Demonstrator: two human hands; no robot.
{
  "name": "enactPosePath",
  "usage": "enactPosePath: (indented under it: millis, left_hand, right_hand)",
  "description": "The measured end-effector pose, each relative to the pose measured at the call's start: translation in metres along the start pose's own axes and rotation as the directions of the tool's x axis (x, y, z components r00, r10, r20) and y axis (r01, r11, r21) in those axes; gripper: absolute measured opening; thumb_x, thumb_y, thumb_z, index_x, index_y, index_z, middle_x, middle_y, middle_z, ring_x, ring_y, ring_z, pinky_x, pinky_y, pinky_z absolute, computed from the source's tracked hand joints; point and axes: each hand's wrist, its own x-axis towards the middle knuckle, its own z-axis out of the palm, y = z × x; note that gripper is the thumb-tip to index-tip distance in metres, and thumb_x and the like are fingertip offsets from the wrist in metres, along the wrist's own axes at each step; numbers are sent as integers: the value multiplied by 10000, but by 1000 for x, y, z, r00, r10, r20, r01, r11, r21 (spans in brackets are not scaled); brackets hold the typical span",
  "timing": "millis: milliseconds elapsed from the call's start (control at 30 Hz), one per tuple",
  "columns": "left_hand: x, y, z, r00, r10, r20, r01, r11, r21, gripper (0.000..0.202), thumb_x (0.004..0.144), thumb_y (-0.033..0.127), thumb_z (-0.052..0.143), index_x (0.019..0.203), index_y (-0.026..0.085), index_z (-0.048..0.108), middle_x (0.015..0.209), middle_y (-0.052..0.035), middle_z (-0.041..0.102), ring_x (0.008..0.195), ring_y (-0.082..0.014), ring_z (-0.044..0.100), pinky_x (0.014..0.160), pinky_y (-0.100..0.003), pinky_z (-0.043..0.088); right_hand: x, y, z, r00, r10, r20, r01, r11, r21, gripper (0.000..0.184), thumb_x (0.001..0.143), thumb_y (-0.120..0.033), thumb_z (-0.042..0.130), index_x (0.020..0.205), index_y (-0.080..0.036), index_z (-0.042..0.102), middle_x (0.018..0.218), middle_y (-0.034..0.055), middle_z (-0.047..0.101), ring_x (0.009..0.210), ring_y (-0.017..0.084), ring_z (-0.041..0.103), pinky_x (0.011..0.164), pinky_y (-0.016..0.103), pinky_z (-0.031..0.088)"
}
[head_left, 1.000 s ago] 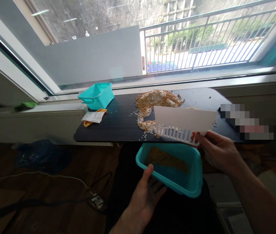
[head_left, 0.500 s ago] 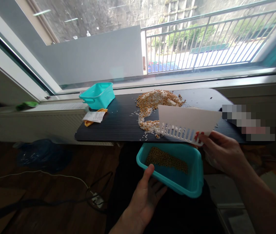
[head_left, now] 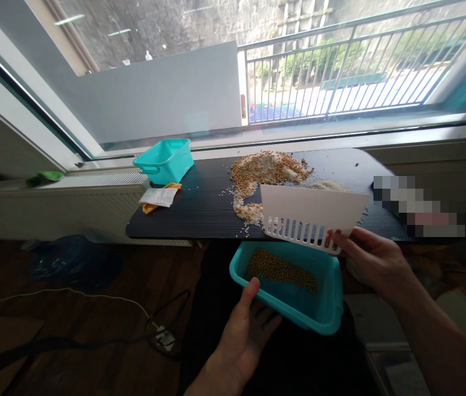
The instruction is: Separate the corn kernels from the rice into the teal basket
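Note:
My right hand pinches the lower right corner of a white slotted plastic panel, which tilts over the table's front edge. A turquoise plastic basin sits over my lap, below the panel, with a layer of round tan beans inside. My left hand grips the basin's near left side, thumb at the rim and fingers underneath. Behind the panel spreads a mixed heap of white grains and beans on the dark table. A paler pile of white grains lies to its right, partly hidden by the panel.
At the table's left end stand another turquoise basin and an orange cloth under a white paper. A blurred-out item lies at the right end. A power strip with cables is on the floor.
The white panel in my right hand has shifted slightly left and down, towards the basin. More of the pale grain pile shows behind it. My left hand and the basin have barely moved.

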Motion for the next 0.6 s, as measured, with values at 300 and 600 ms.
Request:
enactPosePath:
  millis: [300,600]
  left_hand:
    - [0,-1,-1,1000,3,-13,-3,1000,-20,553,837,469,609,1285,154,536,1260,-137,635,1177,-279,586,1022,-403,444]
    - [1,-1,-4,1000,7,12,-7,1000,-5,555,846,479,592,1294,157,530,1258,-131,639,1163,-276,594,1013,-400,445]
  right_hand:
    - [5,-7,13,998,-20,-51,19,1000,-23,303,635,-540,775,695,-249,717,696,-2,711,602,167,639,599,288,562]
    - [4,-9,13,997,-72,-31,72,997,-20,314,641,-561,764,709,-256,725,715,-6,711,631,157,637,628,271,554]
